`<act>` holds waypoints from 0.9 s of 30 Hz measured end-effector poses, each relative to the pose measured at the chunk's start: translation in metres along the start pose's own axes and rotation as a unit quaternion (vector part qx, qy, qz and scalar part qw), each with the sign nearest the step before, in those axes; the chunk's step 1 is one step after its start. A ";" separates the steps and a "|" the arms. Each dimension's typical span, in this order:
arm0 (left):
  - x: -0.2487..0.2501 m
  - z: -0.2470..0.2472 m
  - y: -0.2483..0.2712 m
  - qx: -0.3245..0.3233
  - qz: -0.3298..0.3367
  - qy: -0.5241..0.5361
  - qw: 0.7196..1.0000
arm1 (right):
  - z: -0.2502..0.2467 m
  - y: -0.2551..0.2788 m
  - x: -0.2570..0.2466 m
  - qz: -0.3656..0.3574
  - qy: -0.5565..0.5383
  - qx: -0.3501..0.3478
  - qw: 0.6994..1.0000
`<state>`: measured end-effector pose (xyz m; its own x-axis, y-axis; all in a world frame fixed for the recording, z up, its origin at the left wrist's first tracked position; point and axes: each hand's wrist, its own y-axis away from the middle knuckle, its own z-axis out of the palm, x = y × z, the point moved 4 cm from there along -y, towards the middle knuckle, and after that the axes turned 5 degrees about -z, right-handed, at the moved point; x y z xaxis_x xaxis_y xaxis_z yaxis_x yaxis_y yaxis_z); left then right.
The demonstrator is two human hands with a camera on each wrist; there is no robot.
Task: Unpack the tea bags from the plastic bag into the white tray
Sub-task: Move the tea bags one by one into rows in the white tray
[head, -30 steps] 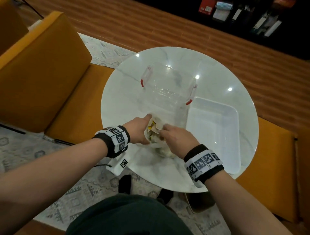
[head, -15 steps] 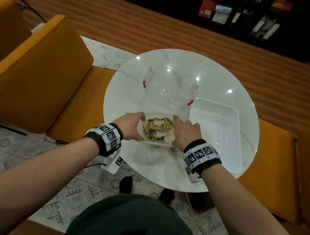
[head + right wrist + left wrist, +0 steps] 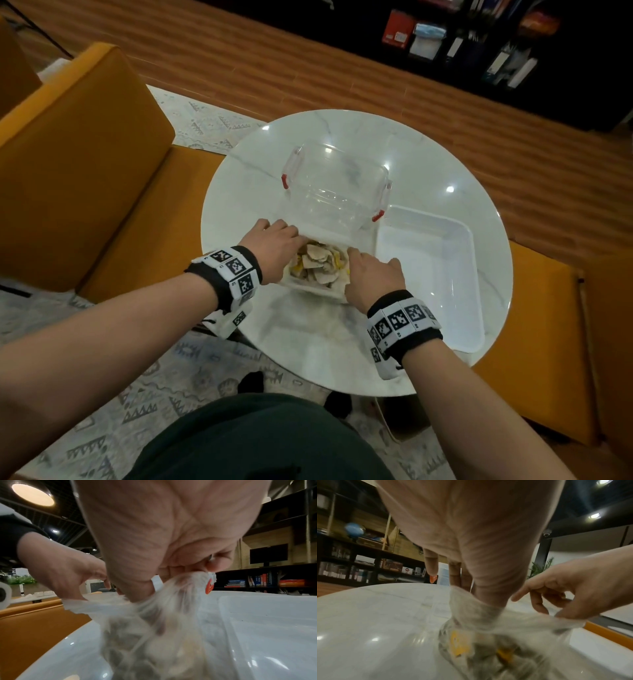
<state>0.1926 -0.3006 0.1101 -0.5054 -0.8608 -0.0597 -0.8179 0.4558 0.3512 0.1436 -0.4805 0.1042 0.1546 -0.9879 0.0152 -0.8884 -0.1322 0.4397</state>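
Both hands on the plastic bag [image 3: 310, 289], which sits on the round table [image 3: 308, 342] just left of the white tray [image 3: 472, 291]. Left hand [image 3: 274, 250] and right hand [image 3: 371, 281] each pinch one side of the mouth, stretching it wide over the tea bags [image 3: 317, 262]. Best to hold the rim taut, then lift toward the tray so nothing spills.

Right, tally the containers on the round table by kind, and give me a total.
White tray: 1
Clear plastic box with red latches: 1
Plastic bag of tea bags, held open by both hands: 1
Total: 3
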 end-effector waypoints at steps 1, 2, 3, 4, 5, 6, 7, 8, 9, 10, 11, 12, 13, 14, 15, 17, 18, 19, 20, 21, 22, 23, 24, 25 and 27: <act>-0.001 0.000 0.000 -0.008 0.003 0.005 1.000 | 0.000 -0.001 0.000 -0.003 0.006 -0.001 1.000; -0.001 0.000 0.001 -0.017 0.006 0.013 1.000 | 0.001 -0.002 0.000 -0.005 0.008 0.000 1.000; -0.001 -0.001 0.002 -0.023 0.011 0.027 0.999 | 0.001 -0.003 0.001 -0.004 0.006 0.001 1.000; -0.001 -0.003 0.004 -0.030 0.017 0.048 0.998 | 0.003 -0.005 0.002 -0.002 -0.001 0.004 1.000; -0.001 -0.004 0.005 -0.038 0.027 0.076 0.996 | 0.004 -0.007 0.003 0.000 -0.011 0.008 1.000; -0.001 -0.004 0.006 -0.051 0.040 0.109 0.992 | 0.004 -0.008 0.004 0.002 -0.020 0.012 1.000; -0.002 -0.003 0.006 -0.064 0.053 0.137 0.987 | 0.004 -0.010 0.004 0.002 -0.029 0.017 0.999; -0.003 -0.002 0.006 -0.073 0.062 0.151 0.984 | 0.003 -0.012 0.003 -0.002 -0.033 0.024 0.999; -0.004 0.001 0.005 -0.079 0.067 0.151 0.983 | 0.002 -0.014 0.001 -0.012 -0.029 0.036 0.999; -0.006 0.005 0.004 -0.080 0.066 0.148 0.984 | 0.001 -0.016 -0.001 -0.027 -0.021 0.052 0.998; -0.007 0.009 0.003 -0.078 0.058 0.147 0.984 | -0.001 -0.018 -0.005 -0.048 -0.013 0.069 0.996; -0.009 0.013 0.001 -0.072 0.049 0.149 0.985 | -0.001 -0.021 -0.010 -0.072 -0.015 0.082 0.994; -0.010 0.017 -0.001 -0.064 0.040 0.149 0.986 | -0.001 -0.025 -0.015 -0.098 -0.034 0.088 0.991; -0.011 0.020 -0.004 -0.056 0.033 0.145 0.987 | 0.001 -0.029 -0.020 -0.121 -0.065 0.086 0.987; -0.013 0.023 -0.007 -0.053 0.027 0.137 0.989 | 0.002 -0.032 -0.026 -0.141 -0.096 0.080 0.982; -0.015 0.028 -0.011 -0.047 0.030 0.114 0.992 | 0.006 -0.038 -0.037 -0.170 -0.124 0.072 0.975; -0.016 0.030 -0.013 -0.045 0.036 0.102 0.993 | 0.009 -0.041 -0.039 -0.172 -0.116 0.071 0.976; -0.019 0.032 -0.014 -0.041 0.040 0.093 0.994 | 0.012 -0.044 -0.039 -0.163 -0.099 0.070 0.979; -0.022 0.032 -0.015 -0.035 0.040 0.087 0.995 | 0.014 -0.047 -0.038 -0.149 -0.085 0.068 0.983; -0.025 0.033 -0.016 -0.029 0.039 0.085 0.995 | 0.016 -0.050 -0.036 -0.136 -0.079 0.067 0.985; -0.029 0.034 -0.017 -0.028 0.038 0.087 0.995 | 0.016 -0.052 -0.033 -0.128 -0.080 0.068 0.986; -0.031 0.035 -0.017 -0.032 0.037 0.088 0.995 | 0.015 -0.053 -0.031 -0.126 -0.084 0.069 0.986; -0.033 0.036 -0.017 -0.039 0.037 0.088 0.995 | 0.014 -0.053 -0.030 -0.126 -0.085 0.071 0.986; -0.034 0.037 -0.017 -0.041 0.036 0.089 0.995 | 0.013 -0.054 -0.030 -0.127 -0.081 0.071 0.986; -0.033 0.035 -0.015 -0.016 0.034 0.103 0.994 | 0.011 -0.054 -0.029 -0.130 -0.069 0.071 0.986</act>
<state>0.2122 -0.2710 0.0740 -0.4886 -0.8583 0.1567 -0.7736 0.5092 0.3770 0.1822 -0.4457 0.0700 0.3345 -0.9191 -0.2085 -0.8793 -0.3839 0.2817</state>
